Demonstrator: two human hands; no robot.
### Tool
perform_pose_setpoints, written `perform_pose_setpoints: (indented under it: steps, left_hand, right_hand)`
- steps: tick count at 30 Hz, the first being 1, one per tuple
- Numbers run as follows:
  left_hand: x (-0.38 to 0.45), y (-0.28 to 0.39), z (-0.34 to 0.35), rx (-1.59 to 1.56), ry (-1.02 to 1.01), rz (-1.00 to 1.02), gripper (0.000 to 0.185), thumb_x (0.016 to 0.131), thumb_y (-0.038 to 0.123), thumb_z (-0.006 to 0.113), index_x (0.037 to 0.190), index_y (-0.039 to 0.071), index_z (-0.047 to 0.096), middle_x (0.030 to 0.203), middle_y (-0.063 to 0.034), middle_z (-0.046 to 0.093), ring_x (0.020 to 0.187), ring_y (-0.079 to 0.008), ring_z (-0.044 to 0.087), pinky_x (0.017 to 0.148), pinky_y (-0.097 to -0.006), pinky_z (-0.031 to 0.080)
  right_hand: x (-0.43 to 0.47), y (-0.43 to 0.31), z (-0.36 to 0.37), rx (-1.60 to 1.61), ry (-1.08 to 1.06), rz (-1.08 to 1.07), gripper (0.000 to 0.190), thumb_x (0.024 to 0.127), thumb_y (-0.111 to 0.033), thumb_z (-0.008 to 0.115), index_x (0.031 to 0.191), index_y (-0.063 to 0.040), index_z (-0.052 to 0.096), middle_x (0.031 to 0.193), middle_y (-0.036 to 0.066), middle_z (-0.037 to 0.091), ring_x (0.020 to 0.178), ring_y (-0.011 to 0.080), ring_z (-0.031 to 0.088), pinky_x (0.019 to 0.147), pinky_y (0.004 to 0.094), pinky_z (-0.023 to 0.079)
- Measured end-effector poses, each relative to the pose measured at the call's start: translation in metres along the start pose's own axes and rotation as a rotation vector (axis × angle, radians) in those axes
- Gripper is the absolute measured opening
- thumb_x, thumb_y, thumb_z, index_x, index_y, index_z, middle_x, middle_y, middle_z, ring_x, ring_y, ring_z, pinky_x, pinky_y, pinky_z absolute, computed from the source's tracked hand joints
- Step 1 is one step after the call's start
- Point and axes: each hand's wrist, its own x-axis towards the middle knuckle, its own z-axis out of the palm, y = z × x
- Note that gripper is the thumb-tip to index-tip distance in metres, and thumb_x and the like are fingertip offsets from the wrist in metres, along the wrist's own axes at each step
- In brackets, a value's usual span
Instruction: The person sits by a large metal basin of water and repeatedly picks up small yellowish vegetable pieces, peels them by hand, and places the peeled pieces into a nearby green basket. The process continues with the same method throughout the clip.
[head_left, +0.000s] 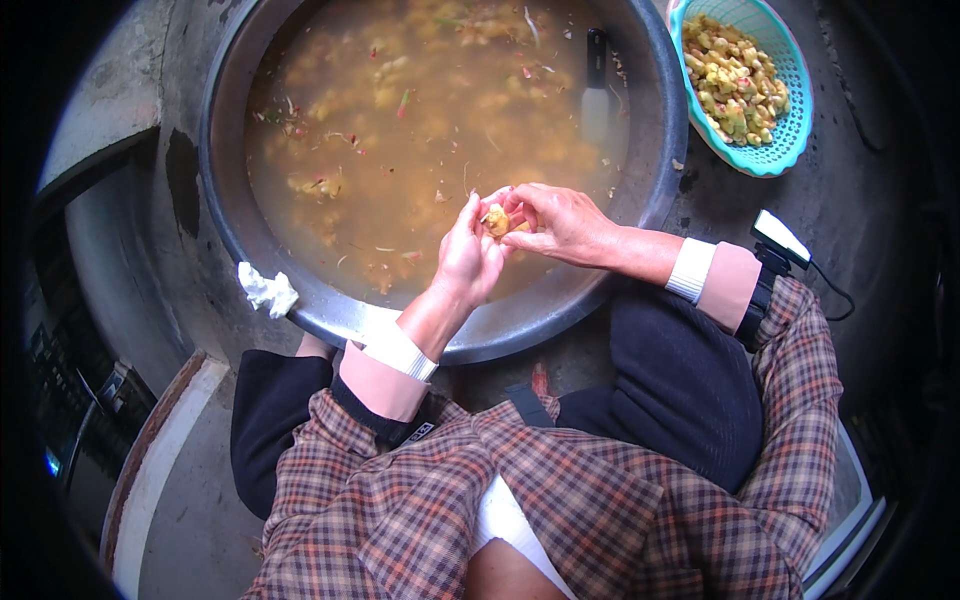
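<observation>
Above the near side of a wide metal basin, my left hand is cupped around a small knobbly piece of ginger root. My right hand meets it from the right, thumb and fingers bent in at the same piece; the fingertips partly cover it. Murky brown water fills the basin, and many pale yellow ginger pieces lie in it, mostly blurred below the surface. Bits of peel and root float about. A knife with a black handle rests at the basin's right side, its blade partly under water.
A turquoise plastic basket holding ginger stands on the concrete floor at the upper right. A crumpled white lump sits on the basin's left front rim. A small device with a cable is strapped to my right forearm.
</observation>
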Motion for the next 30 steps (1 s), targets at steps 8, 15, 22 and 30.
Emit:
perform_pose_setpoints:
  steps: [8,15,22,30]
  left_hand:
    - [-0.009,-0.006,0.013,0.011,-0.038,0.000,0.050,0.102,0.037,0.027,0.134,0.001,0.039,0.129,-0.0134,0.050,0.118,-0.0236,0.050,0.100,-0.0398,0.042]
    - [-0.010,-0.004,0.009,0.029,-0.079,-0.009,0.043,0.102,0.033,0.032,0.129,0.001,0.044,0.125,-0.0131,0.052,0.116,-0.0228,0.053,0.098,-0.0378,0.045]
    - [-0.015,0.001,0.012,0.108,-0.117,-0.017,0.041,0.101,0.033,0.037,0.123,0.000,0.048,0.116,-0.0131,0.058,0.105,-0.0233,0.060,0.088,-0.0377,0.053]
    - [-0.005,-0.010,0.005,0.638,0.082,0.261,0.033,0.097,0.028,0.052,0.110,-0.002,0.057,0.089,-0.0080,0.065,0.073,-0.0142,0.066,0.065,-0.0249,0.056]
  right_hand:
    - [-0.002,-0.004,-0.004,-0.145,0.010,0.091,0.036,0.082,-0.034,0.063,0.105,-0.007,0.056,0.092,0.013,0.065,0.088,0.0282,0.065,0.076,0.0397,0.051]
    - [-0.004,0.001,-0.002,-0.160,0.044,0.000,0.035,0.083,-0.031,0.062,0.106,-0.006,0.056,0.095,0.013,0.064,0.087,0.0294,0.064,0.074,0.0404,0.051]
    - [-0.004,0.008,-0.002,-0.178,0.069,-0.143,0.030,0.085,-0.027,0.059,0.108,-0.007,0.055,0.092,0.014,0.063,0.086,0.0317,0.063,0.071,0.0409,0.051]
    - [-0.002,0.021,0.003,-0.290,0.062,-0.228,0.020,0.086,-0.024,0.057,0.096,-0.006,0.053,0.084,0.014,0.061,0.080,0.0333,0.062,0.065,0.0431,0.050]
